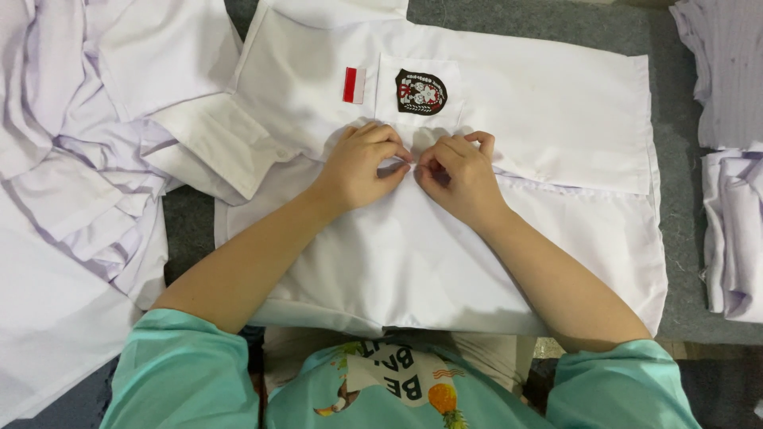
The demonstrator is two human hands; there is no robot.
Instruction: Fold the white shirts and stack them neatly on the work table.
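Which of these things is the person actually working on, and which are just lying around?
In use: white shirt with a chest pocket, pinched at its front edge by the left hand and right hand.

Lying about: heap of white shirts; folded stack; grey table.

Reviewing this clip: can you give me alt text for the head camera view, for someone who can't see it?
Seen from above, a person's left hand and right hand pinch the front edge of a white shirt spread flat on a grey table, just below its chest pocket badge. Loose white shirts are piled at left, folded ones stacked at right.
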